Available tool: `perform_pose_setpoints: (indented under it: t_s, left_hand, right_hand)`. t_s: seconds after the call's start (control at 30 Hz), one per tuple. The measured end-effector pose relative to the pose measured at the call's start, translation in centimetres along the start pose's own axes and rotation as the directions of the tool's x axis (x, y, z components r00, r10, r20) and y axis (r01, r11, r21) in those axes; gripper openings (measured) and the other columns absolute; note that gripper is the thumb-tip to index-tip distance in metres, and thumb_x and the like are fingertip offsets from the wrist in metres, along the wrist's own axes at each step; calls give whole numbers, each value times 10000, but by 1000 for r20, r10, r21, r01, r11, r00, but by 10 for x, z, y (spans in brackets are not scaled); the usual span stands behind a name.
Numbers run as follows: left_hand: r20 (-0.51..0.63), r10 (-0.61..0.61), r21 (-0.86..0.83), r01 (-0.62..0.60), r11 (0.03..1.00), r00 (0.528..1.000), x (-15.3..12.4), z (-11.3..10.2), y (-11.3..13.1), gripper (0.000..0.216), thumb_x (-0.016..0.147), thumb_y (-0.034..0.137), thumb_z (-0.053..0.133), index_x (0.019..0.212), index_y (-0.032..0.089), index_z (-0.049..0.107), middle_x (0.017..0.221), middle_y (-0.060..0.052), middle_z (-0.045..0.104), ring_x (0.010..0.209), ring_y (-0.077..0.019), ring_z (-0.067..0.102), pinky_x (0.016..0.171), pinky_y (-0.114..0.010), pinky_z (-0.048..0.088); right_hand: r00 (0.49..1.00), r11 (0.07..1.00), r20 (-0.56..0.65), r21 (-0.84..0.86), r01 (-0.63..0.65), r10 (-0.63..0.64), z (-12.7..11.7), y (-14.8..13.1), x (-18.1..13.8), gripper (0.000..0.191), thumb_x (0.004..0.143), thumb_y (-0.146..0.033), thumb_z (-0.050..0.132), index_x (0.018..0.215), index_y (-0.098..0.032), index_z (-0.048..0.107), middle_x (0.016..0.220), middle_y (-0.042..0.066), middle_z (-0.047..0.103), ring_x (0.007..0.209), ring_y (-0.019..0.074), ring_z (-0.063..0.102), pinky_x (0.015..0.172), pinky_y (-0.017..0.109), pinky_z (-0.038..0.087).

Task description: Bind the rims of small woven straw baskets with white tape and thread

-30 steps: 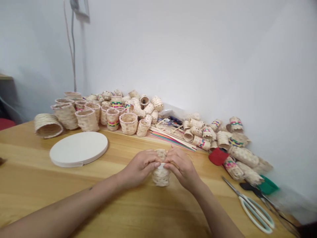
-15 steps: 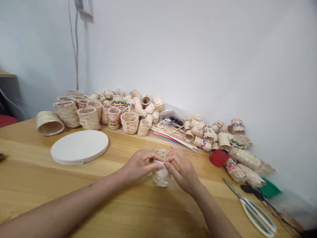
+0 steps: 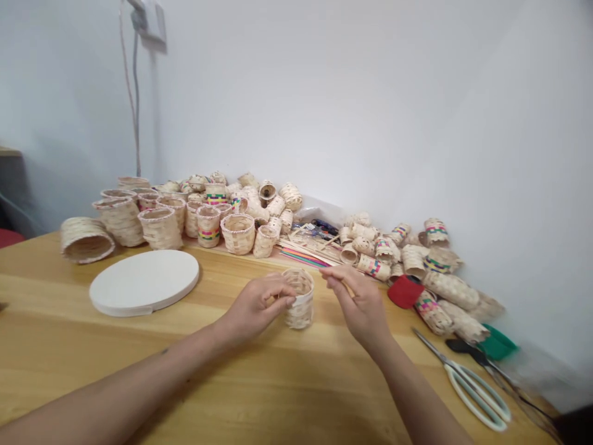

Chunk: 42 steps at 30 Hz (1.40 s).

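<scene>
A small woven basket [image 3: 301,314] of pale strips stands upright on the wooden table, its opening upward. Around it below the rim runs a white band [image 3: 306,299]. My left hand [image 3: 262,304] is closed on the basket's left side, thumb in front and fingers at the rim. Off to the right of the basket, my right hand [image 3: 359,300] hovers apart from it, fingers stretched out and thumb a little away; I see nothing in it. A flat round white roll [image 3: 146,281] lies to the left of my left hand.
Many woven baskets [image 3: 160,228] stand at the back left. Thin coloured strips [image 3: 303,256] lie at the back middle. Small woven pieces [image 3: 373,267] are heaped to the right, near a red piece [image 3: 405,292], a green piece [image 3: 500,342] and white-handled scissors [image 3: 479,395].
My right hand has let go of the basket and moved right and slightly up. My left hand stays on the basket's left side. The view has shifted slightly.
</scene>
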State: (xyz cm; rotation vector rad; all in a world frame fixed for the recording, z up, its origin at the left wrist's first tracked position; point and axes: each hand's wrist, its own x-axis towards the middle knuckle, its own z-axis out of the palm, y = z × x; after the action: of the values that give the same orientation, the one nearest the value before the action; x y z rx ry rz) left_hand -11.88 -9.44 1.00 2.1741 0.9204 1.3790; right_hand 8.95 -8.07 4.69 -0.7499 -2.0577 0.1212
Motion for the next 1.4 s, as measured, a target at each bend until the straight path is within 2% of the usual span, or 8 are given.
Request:
perform_pose_setpoints:
  t_s: [0.13,0.23,0.3,0.43,0.57,0.8,1.27,1.4]
  left_hand:
    - [-39,-76,37,78,996,996,0,2,-2,166,841,229,540,762,170,674,721,-12,644,697,-152,576,660,-252,414]
    - [-56,-103,52,106,993,993,0,3,-4,163,836,237,547,754,178,674,720,-1,648,689,-148,577,653,-247,413]
    - [-59,-100,71,104,992,993,0,4,-5,165,835,243,551,749,176,675,704,1,644,675,-148,572,645,-248,410]
    - [-47,-93,92,97,991,995,-2,6,-4,151,827,224,560,752,173,680,680,-2,636,665,-149,563,645,-254,410]
    - [-42,-92,103,96,990,995,-4,8,-2,139,827,226,565,794,177,691,714,-13,659,684,-153,572,664,-260,422]
    - [-34,-52,98,55,994,998,-5,11,-2,148,838,222,553,807,174,690,733,-26,665,705,-156,588,681,-264,433]
    - [-26,17,130,-13,991,1000,-6,11,-2,124,846,180,564,807,176,683,721,-23,666,702,-160,593,659,-262,433]
    - [-15,104,205,-99,974,994,-7,13,-3,129,868,170,543,837,173,668,741,-27,672,720,-161,593,674,-268,440]
  right_hand:
    - [982,977,42,98,-189,185,1,-2,-11,182,920,-228,487,1056,-203,606,795,13,694,607,123,617,632,250,503]
    - [939,908,36,244,-339,341,16,-1,-28,268,900,-264,522,1161,-201,534,824,24,722,651,142,665,658,262,526]
    - [921,872,58,305,-384,385,26,0,-38,232,889,-273,537,1105,-201,578,842,36,732,688,158,686,666,267,538]
    - [962,936,52,222,-273,269,34,-4,-47,109,877,-235,559,856,-208,663,814,33,713,751,169,668,708,268,514]
    - [990,984,-2,117,-137,139,32,-7,-48,111,875,-179,561,838,-202,664,797,32,658,774,162,612,716,265,470]
    - [990,986,36,97,-137,134,36,1,-52,169,903,-202,526,982,-212,674,833,44,666,778,167,609,696,271,474]
    - [985,975,56,145,-169,162,34,0,-50,187,883,-169,533,952,-205,703,761,42,642,714,165,592,652,278,462]
    - [982,972,56,140,-187,181,35,-1,-50,180,874,-165,536,929,-185,706,742,45,635,700,166,584,637,274,455]
